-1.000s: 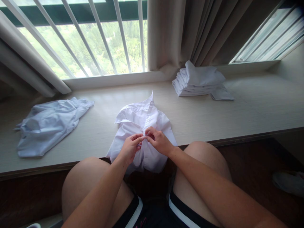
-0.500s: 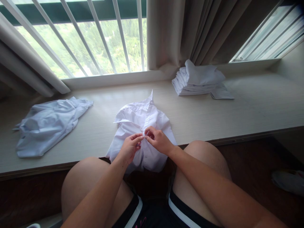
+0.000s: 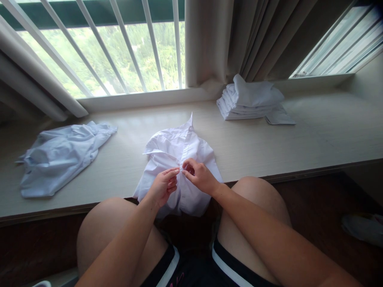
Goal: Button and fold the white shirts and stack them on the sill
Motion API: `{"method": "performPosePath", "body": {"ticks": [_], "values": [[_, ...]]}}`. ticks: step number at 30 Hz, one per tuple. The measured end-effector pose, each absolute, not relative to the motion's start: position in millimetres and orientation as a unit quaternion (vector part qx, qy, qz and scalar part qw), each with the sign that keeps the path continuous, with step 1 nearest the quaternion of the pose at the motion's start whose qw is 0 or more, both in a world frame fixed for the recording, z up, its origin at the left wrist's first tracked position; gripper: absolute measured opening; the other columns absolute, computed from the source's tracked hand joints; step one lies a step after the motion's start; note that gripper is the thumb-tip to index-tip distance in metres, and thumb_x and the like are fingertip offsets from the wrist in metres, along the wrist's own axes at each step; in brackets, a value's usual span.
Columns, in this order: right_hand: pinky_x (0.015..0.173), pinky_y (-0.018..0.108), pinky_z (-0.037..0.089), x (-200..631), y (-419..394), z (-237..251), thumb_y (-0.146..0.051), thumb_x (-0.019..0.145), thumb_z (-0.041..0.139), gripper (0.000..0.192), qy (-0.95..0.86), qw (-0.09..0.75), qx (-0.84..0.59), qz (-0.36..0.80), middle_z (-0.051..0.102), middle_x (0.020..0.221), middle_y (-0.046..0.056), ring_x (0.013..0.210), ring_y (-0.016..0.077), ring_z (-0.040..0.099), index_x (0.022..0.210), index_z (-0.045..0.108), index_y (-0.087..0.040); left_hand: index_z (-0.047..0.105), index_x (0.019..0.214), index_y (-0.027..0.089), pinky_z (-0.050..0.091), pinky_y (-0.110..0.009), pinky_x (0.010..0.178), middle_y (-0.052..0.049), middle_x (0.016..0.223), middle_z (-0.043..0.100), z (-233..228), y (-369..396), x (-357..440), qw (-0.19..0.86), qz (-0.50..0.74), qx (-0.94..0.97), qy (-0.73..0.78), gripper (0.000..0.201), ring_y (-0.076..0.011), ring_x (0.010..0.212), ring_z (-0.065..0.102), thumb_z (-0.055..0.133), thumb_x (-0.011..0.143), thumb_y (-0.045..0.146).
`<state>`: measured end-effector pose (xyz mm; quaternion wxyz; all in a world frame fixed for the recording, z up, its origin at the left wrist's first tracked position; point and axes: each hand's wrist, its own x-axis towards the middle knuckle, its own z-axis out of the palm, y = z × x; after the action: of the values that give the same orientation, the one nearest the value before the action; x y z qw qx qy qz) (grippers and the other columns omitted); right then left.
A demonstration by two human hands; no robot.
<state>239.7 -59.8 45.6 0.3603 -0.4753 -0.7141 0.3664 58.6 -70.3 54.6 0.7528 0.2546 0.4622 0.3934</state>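
A white collared shirt (image 3: 197, 149) lies front up on the pale ledge, its collar pointing to the window and its lower part hanging over the front edge between my knees. My left hand (image 3: 164, 185) pinches the front placket near the middle from the left. Opposite it, my right hand (image 3: 200, 175) pinches the same strip, thumb and forefinger closed on the cloth. The fingertips of both hands nearly meet. Whatever button sits between them is too small to make out.
On the ledge (image 3: 119, 163), a crumpled white garment (image 3: 62, 157) lies at the left. A stack of folded white clothes (image 3: 251, 99) stands at the back right, by the curtain (image 3: 209, 44). A barred window (image 3: 119, 52) rises behind. My knees press near the ledge's front edge.
The fingers of my left hand have shifted slightly at the placket, its lower fingers curling differently. My right hand and the shirt stay almost the same.
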Motion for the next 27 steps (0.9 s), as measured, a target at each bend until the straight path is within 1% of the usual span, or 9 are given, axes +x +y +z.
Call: {"method": "performPosePath", "body": {"ticks": [5,12,27], "values": [[0.07,0.026,0.044,239.4,-60.3,46.4,-0.025,0.091,0.06,0.009,-0.712,0.363,-0.475,0.368,0.061,0.074,-0.003,0.069,0.0143,0.059,0.099,0.059,-0.022,0.069,0.095,0.013,0.014,-0.016,0.041,0.012,0.054,0.027,56.7,-71.5,58.0,0.759,0.392,0.25,0.456,0.035,-0.0028,0.045,0.02,0.084,0.074,0.036],[0.07,0.027,0.044,238.9,-59.8,47.4,-0.025,0.09,0.06,0.009,-0.71,0.363,-0.477,0.37,0.063,0.075,-0.003,0.069,0.0144,0.06,0.099,0.06,-0.022,0.069,0.095,0.013,0.014,-0.017,0.042,0.012,0.054,0.025,59.9,-72.4,58.8,0.755,0.39,0.247,0.466,0.033,-0.0033,0.046,0.019,0.083,0.075,0.036],[0.071,0.027,0.044,239.4,-59.2,45.9,-0.026,0.09,0.059,0.01,-0.71,0.361,-0.479,0.369,0.063,0.075,-0.003,0.068,0.0147,0.06,0.1,0.059,-0.022,0.07,0.095,0.013,0.017,-0.017,0.043,0.011,0.055,0.024,62.8,-72.6,60.0,0.757,0.39,0.232,0.47,0.033,-0.0035,0.047,0.021,0.084,0.074,0.034]]}}
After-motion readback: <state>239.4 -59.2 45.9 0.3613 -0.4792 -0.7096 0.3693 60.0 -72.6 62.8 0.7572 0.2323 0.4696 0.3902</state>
